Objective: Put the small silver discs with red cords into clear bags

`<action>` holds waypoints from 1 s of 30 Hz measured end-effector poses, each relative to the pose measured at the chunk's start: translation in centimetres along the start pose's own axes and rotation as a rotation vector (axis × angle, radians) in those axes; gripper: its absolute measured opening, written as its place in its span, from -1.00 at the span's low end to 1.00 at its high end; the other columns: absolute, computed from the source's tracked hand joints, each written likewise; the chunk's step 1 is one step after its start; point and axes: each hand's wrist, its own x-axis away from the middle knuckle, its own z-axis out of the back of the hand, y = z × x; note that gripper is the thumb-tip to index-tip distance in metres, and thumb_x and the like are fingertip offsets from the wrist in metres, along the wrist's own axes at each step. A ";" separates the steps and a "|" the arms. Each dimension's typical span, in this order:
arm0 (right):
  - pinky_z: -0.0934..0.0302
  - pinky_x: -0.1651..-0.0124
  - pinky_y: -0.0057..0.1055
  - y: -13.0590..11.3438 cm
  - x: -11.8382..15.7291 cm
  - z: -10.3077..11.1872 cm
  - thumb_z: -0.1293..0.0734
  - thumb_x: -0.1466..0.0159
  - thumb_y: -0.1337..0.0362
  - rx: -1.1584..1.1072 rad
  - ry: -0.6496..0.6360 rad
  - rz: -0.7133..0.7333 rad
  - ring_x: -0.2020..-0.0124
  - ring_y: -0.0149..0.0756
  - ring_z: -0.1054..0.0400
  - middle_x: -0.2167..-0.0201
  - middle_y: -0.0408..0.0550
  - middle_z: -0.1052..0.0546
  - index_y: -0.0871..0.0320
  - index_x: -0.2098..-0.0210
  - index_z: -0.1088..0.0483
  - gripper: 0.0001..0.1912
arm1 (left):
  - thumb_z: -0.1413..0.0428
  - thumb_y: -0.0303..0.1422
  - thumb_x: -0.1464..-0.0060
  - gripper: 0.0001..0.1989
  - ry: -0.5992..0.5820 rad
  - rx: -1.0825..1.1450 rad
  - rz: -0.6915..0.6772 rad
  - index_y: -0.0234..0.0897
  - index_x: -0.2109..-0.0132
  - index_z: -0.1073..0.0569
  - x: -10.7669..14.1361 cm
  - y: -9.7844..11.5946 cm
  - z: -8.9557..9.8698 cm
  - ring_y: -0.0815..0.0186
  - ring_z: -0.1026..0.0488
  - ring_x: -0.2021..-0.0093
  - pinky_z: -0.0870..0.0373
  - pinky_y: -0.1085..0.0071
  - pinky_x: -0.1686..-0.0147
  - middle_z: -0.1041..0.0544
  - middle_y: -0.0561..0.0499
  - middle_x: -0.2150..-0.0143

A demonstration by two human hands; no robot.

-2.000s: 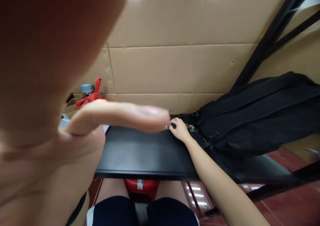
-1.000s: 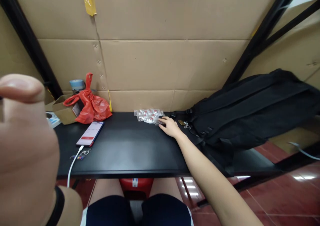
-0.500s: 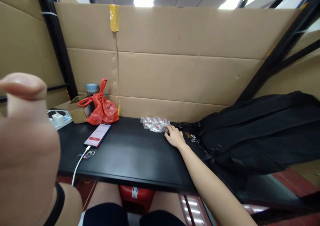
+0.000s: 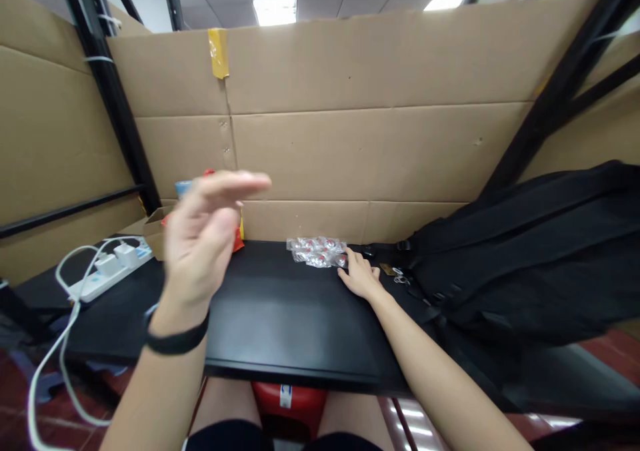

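- Several crinkled clear packets (image 4: 317, 252) lay toward twelve o'clock on the worktop (image 4: 290, 324), their row running nine-to-three.
- Right hand (image 4: 361, 276): fingers spread loosely, touching its three-o'clock end.
- Left hand (image 4: 200, 241): blurred fingers hovered, parted, empty.

Left hand (image 4: 203, 234) raised at eleven o'clock, blurred, fingers out, right hand (image 4: 361, 276) low at one o'clock, fingers spread

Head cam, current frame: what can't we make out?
All in the head view:
- Left hand: blurred, exact finger pose unclear.
- Red bag: mostly hidden behind that hand, shape and contents unreadable.
- Clear packets: too small and glossy to identify what's inside.
- Right hand: fingertips too small to tell touch from pinch on the packets.
- Black backpack: cut off by the right edge.
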 end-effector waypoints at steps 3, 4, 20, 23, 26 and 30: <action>-0.06 -0.15 0.14 -0.6 0.4 0.2 -0.15 -0.34 0.08 0.020 -0.016 -0.034 -0.22 0.17 -0.19 -0.27 0.27 -0.24 0.13 -0.39 0.06 -0.32 | -0.07 -0.19 -0.22 -0.72 -0.327 -0.266 0.348 -0.25 0.04 -0.49 0.9 -8.6 -1.1 0.17 -0.51 -0.01 -0.40 0.17 -0.12 -0.57 -0.06 0.04; -0.04 -0.18 0.12 -0.6 0.5 0.2 -0.14 -0.35 0.07 0.028 -0.025 -0.031 -0.23 0.15 -0.19 -0.26 0.27 -0.24 0.15 -0.38 0.04 -0.32 | -0.08 -0.21 -0.20 -0.70 -0.412 -0.387 0.424 -0.27 0.02 -0.49 2.0 -11.6 -1.2 0.16 -0.50 -0.03 -0.38 0.17 -0.14 -0.57 -0.10 0.02; 0.10 -0.26 0.14 -1.3 1.4 0.3 -0.12 -0.37 -0.01 0.052 -0.013 -0.005 -0.37 0.07 0.02 -0.37 0.16 -0.15 0.02 -0.37 -0.04 -0.37 | 0.18 0.10 -0.24 -0.35 -0.859 -1.026 0.733 0.03 -0.38 -0.18 10.0 -22.1 -0.2 -0.16 0.12 -0.45 0.14 -0.25 -0.29 -0.02 -0.05 -0.48; 0.04 -0.22 0.04 -1.7 0.7 0.7 -0.16 -0.36 0.20 0.027 0.018 0.101 -0.27 -0.05 -0.15 -0.28 0.11 -0.31 0.01 -0.26 -0.22 -0.52 | 0.20 0.13 -0.22 -0.35 -0.860 -1.030 0.754 0.08 -0.38 -0.16 10.0 -22.9 -0.4 -0.15 0.15 -0.46 0.20 -0.30 -0.29 0.02 -0.01 -0.48; -0.10 -0.10 -0.09 -1.7 -0.6 1.1 -0.28 -0.25 0.28 -0.057 0.075 0.100 -0.02 -0.10 -0.38 0.01 0.05 -0.55 0.07 0.02 -0.46 -0.70 | 0.18 0.16 -0.20 -0.34 -0.836 -1.034 0.777 0.11 -0.36 -0.19 9.6 -23.9 -0.6 -0.19 0.15 -0.46 0.26 -0.39 -0.25 0.01 -0.01 -0.48; -0.26 0.09 -0.31 -1.4 -2.9 2.1 -0.31 -0.19 0.27 -0.232 0.193 0.075 0.20 -0.17 -0.48 0.25 0.02 -0.62 0.14 0.23 -0.53 -0.80 | 0.06 0.19 -0.11 -0.32 -0.836 -0.994 0.802 0.13 -0.32 -0.26 8.8 -25.2 -0.4 -0.23 0.13 -0.44 0.20 -0.43 -0.21 -0.04 -0.04 -0.47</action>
